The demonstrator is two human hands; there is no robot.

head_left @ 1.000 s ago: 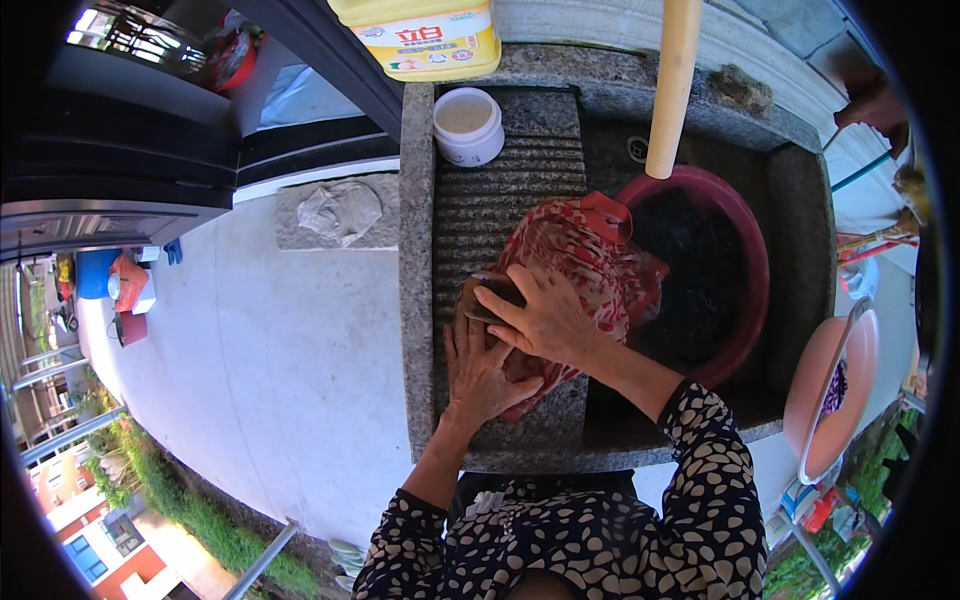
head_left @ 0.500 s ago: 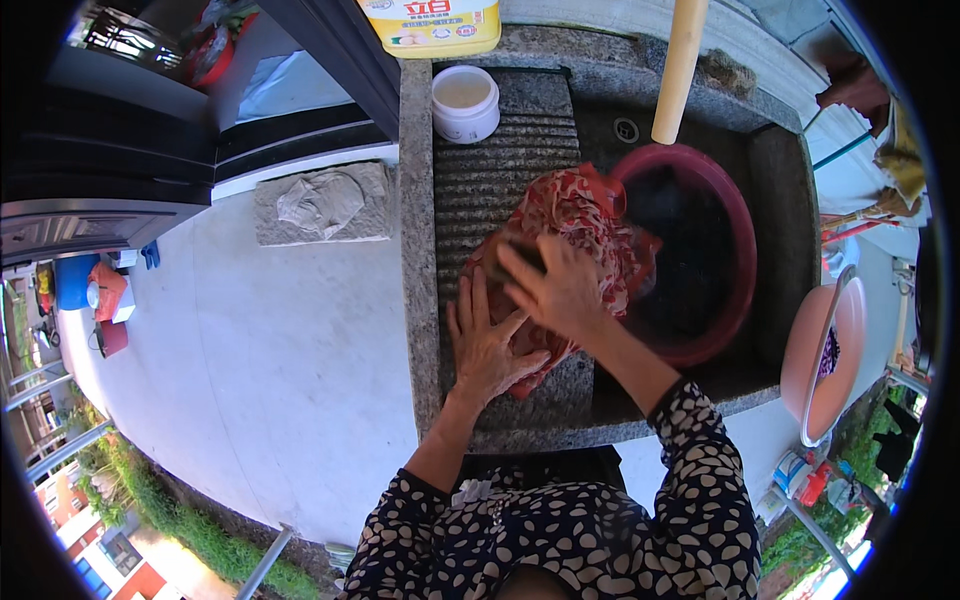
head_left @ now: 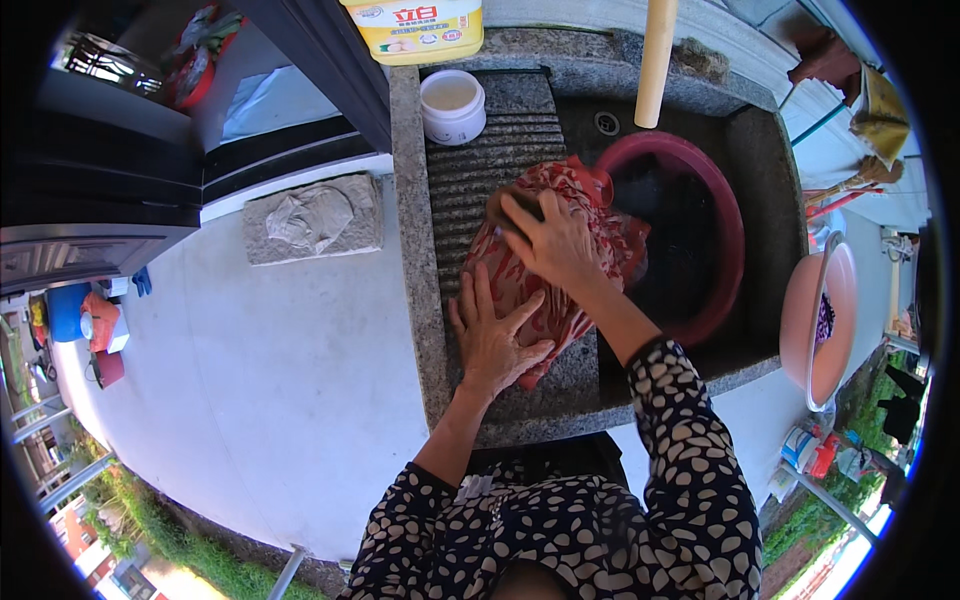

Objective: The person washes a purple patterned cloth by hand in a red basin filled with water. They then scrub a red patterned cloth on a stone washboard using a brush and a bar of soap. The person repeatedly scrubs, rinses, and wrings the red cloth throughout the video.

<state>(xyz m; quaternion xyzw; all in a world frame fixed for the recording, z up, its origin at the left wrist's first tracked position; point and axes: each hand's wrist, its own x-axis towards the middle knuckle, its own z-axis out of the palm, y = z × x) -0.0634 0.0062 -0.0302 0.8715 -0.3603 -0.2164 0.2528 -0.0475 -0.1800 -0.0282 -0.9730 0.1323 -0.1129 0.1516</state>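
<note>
A wet red-and-white patterned cloth (head_left: pixel 575 205) lies bunched on the ribbed stone washboard (head_left: pixel 470 190), its right part hanging over toward the basin. My left hand (head_left: pixel 497 343) rests flat on the near left part of the cloth, fingers spread, holding it against the stone. Closed round a brown scrubbing brush (head_left: pixel 512 208), my right hand (head_left: pixel 558 240) presses on the far left part of the cloth. The brush's underside is hidden. A pink-red basin (head_left: pixel 735 230) with dark water stands in the sink, right of the cloth.
A white tub (head_left: pixel 453 125) stands at the washboard's far end, below a yellow jug (head_left: pixel 425 45). A pale wooden pole (head_left: pixel 656 65) juts over the stone sink (head_left: pixel 785 170). A pink basin (head_left: pixel 805 330) stands outside at the right; a stone slab (head_left: pixel 345 240) lies left.
My right hand has slid the brush a little farther away over the cloth, baring more of it between my hands. My left hand stays on the cloth. The whole view has shifted slightly.
</note>
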